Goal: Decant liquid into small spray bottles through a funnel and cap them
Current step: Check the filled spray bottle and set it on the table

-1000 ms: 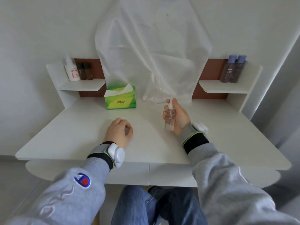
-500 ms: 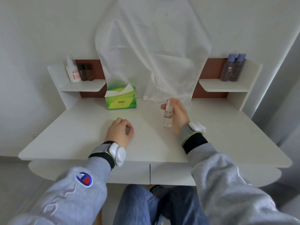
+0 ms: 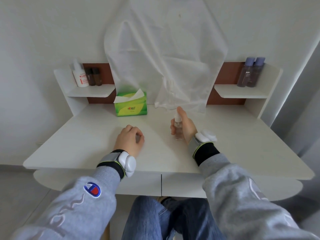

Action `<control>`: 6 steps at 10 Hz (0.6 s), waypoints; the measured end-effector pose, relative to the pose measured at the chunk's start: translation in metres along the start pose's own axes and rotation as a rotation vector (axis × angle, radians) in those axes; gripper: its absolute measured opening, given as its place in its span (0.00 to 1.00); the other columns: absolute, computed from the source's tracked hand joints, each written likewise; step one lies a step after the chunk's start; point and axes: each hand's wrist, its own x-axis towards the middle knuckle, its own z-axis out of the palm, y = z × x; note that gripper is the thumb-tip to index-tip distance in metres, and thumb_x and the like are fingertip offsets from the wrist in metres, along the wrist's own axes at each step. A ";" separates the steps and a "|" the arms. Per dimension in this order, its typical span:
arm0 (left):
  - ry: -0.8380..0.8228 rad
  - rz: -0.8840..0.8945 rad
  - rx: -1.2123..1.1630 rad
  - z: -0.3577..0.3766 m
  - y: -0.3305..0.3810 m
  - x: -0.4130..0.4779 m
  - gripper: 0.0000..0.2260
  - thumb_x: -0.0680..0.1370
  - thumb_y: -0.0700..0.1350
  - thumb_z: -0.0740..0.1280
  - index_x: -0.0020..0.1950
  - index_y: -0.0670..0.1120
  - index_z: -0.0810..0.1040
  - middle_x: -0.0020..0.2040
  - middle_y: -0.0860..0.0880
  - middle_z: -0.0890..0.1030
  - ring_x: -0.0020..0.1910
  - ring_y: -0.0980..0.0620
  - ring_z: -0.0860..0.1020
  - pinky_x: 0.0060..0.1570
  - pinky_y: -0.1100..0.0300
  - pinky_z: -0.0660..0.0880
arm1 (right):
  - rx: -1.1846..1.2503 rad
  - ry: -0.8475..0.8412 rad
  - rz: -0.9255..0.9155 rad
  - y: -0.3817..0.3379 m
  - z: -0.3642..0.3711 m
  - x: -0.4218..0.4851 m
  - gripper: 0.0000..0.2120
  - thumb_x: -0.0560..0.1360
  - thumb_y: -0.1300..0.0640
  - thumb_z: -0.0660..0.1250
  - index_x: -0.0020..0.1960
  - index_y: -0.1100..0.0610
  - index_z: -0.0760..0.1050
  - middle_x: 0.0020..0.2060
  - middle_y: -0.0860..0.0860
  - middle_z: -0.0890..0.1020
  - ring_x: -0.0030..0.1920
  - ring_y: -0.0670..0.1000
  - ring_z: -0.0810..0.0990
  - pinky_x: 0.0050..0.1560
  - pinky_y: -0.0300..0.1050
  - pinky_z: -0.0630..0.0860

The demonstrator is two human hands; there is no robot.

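A small clear spray bottle (image 3: 178,126) with a white nozzle stands upright on the white desk (image 3: 86,139), right of centre. My right hand (image 3: 186,126) is wrapped around it, thumb on its near left side, index finger up by the nozzle. My left hand (image 3: 130,141) rests on the desk to the left as a loose fist with nothing visible in it. No funnel is in view.
A green tissue box (image 3: 131,104) sits at the back of the desk. The left shelf holds a white bottle (image 3: 80,75) and two brown bottles (image 3: 94,77). Two purple bottles (image 3: 250,72) stand on the right shelf. A white sheet (image 3: 164,54) hangs behind.
My right hand shifted slightly with the spray bottle, which looked lifted a second ago and now stands on the desk. The left hand stayed put.
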 end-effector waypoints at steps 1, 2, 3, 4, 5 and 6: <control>-0.006 -0.003 0.000 0.000 0.000 0.000 0.03 0.75 0.42 0.67 0.45 0.43 0.78 0.49 0.46 0.76 0.51 0.43 0.75 0.52 0.49 0.73 | 0.112 0.099 -0.049 -0.002 -0.001 -0.003 0.30 0.77 0.34 0.56 0.27 0.56 0.63 0.27 0.56 0.69 0.24 0.52 0.66 0.28 0.40 0.61; -0.001 0.002 0.000 0.000 -0.001 0.000 0.03 0.75 0.42 0.67 0.45 0.43 0.78 0.48 0.45 0.76 0.51 0.43 0.75 0.52 0.49 0.73 | 0.291 0.230 -0.083 -0.002 -0.005 -0.002 0.30 0.76 0.33 0.57 0.27 0.57 0.66 0.22 0.53 0.70 0.23 0.51 0.66 0.28 0.39 0.63; -0.001 0.005 0.002 0.000 -0.001 0.000 0.03 0.75 0.42 0.67 0.45 0.43 0.78 0.49 0.45 0.76 0.51 0.43 0.75 0.53 0.49 0.73 | 0.379 0.315 -0.168 0.000 -0.007 0.001 0.32 0.75 0.32 0.57 0.21 0.52 0.68 0.19 0.49 0.69 0.22 0.51 0.66 0.28 0.41 0.62; -0.004 0.001 0.007 0.000 -0.001 0.000 0.03 0.75 0.42 0.66 0.45 0.43 0.78 0.49 0.45 0.76 0.51 0.43 0.75 0.53 0.49 0.73 | 0.378 0.341 -0.239 0.002 -0.007 0.001 0.34 0.73 0.32 0.56 0.16 0.52 0.65 0.18 0.48 0.68 0.22 0.50 0.64 0.28 0.41 0.61; -0.003 0.000 0.004 0.000 -0.001 0.000 0.03 0.75 0.42 0.66 0.45 0.43 0.78 0.49 0.46 0.76 0.51 0.43 0.75 0.52 0.50 0.73 | 0.345 0.348 -0.238 0.003 -0.008 0.002 0.33 0.72 0.32 0.56 0.16 0.52 0.63 0.17 0.48 0.67 0.22 0.50 0.63 0.28 0.41 0.61; -0.003 -0.001 0.006 0.000 0.000 0.000 0.03 0.75 0.42 0.66 0.45 0.43 0.78 0.49 0.45 0.76 0.51 0.43 0.75 0.53 0.49 0.73 | 0.348 0.346 -0.215 0.003 -0.008 0.003 0.32 0.69 0.32 0.57 0.15 0.52 0.63 0.17 0.49 0.66 0.20 0.50 0.62 0.28 0.41 0.59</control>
